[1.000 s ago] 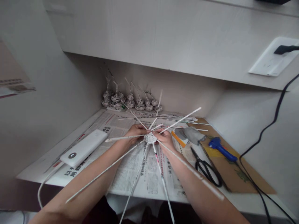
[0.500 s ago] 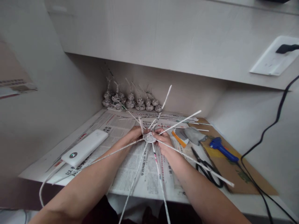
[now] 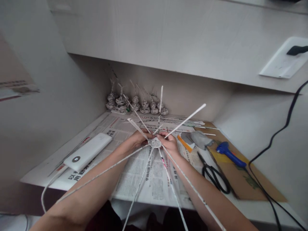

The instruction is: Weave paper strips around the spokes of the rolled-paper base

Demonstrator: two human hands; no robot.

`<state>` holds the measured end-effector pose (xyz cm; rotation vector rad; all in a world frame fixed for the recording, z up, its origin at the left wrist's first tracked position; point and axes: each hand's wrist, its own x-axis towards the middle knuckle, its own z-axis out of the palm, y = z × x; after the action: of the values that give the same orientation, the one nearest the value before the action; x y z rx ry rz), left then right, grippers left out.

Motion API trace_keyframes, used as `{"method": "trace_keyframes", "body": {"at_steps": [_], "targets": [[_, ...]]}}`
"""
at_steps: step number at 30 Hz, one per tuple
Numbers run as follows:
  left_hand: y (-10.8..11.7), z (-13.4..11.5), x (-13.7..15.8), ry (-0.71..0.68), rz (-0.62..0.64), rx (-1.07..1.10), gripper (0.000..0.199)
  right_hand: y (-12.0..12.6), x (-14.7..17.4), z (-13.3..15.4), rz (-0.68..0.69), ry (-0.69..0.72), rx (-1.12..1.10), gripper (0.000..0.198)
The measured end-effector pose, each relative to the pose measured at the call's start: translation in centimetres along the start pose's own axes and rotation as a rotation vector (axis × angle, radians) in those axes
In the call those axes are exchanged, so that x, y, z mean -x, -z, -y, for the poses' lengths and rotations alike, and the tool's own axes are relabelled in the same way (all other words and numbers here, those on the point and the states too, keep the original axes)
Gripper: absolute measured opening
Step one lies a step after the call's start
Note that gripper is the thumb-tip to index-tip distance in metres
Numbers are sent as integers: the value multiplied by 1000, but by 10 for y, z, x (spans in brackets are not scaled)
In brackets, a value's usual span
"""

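A small round weave of rolled newspaper strips (image 3: pixel 155 143) is held up over the newspaper in the middle of the view. Several long paper strips fan out from it in all directions, some reaching past my forearms. My left hand (image 3: pixel 141 137) pinches its far left edge. On the far right edge, my right hand (image 3: pixel 168 141) grips it, thumb on top near a strip's base. The fingers beneath the weave are partly hidden.
Newspaper (image 3: pixel 134 179) covers the table. Woven gourd shapes (image 3: pixel 144 107) line the back, behind loose paper strips (image 3: pixel 178 120). A white power bank (image 3: pixel 89 150) lies left. On the right are scissors (image 3: pixel 214 176), a blue glue gun (image 3: pixel 231 154), cardboard (image 3: pixel 252 183) and a black cable (image 3: pixel 269 138).
The weave has turned and tilted slightly between my hands. Its strips have swung, the upper ones leftward and the lower right ones toward me. Both hands keep their hold.
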<state>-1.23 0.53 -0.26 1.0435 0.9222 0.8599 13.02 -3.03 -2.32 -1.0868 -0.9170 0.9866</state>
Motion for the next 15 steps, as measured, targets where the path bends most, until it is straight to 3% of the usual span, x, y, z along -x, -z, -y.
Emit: {"method": "trace_keyframes", "body": {"at_steps": [5,11,15], "targets": [[0,3,-2,-7,66,22,28,5,-2,1,-18,103,164,29],[-3,6,-5,-28,29,65,34,12,-4,2,-28,237,433,31],[-3,10,-8,-86,16,38,37,15,-3,3,-16,248,516,32]]}}
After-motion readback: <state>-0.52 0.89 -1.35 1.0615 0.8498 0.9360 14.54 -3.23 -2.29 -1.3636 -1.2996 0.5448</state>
